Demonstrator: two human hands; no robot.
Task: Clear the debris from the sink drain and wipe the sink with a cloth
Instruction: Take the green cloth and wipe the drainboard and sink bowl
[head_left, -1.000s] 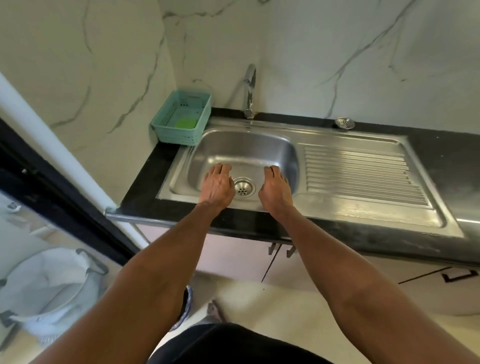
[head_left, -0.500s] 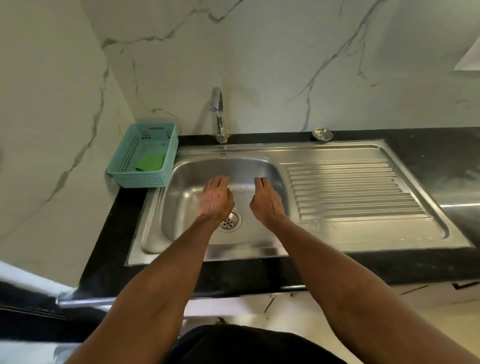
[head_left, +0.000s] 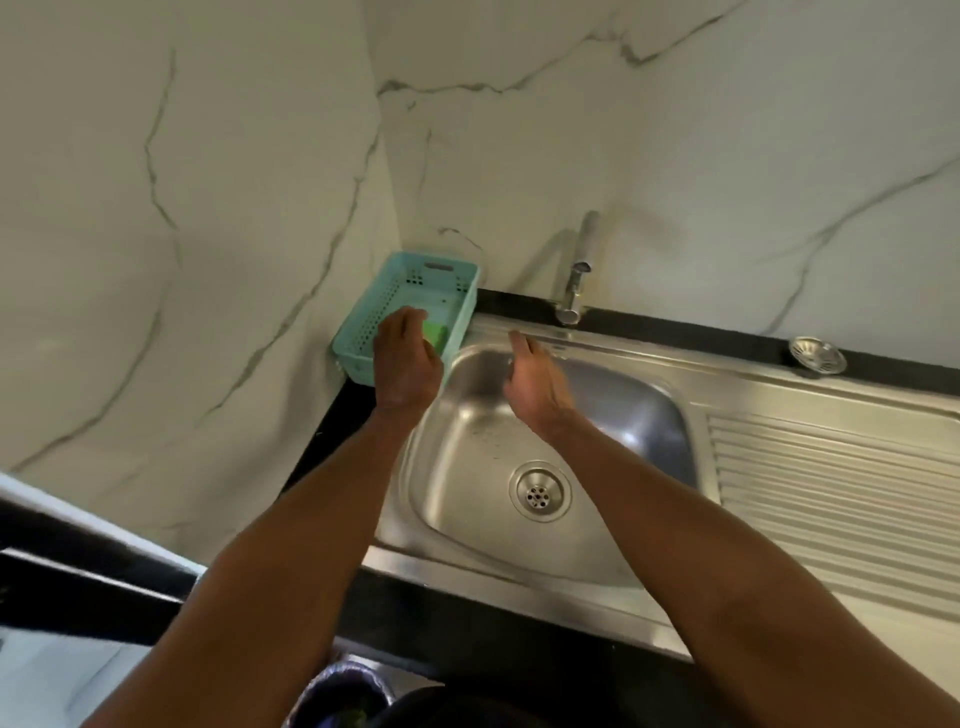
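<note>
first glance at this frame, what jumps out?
Two bare forearms reach in from the bottom edge. The left hand is over the teal basket in the corner left of the sink, fingers curled down at the green cloth inside; whether it grips yet is unclear. The right hand hovers open above the basin, behind the round drain. A loose strainer sits on the counter at the back right.

- My left hand (head_left: 406, 366) reaches forward, back up, fingers curled downward at the tips, forearm stretched out.
- My right hand (head_left: 535, 382) is held edge-on, fingers straight and together, gripping nothing, forearm extended.
</note>
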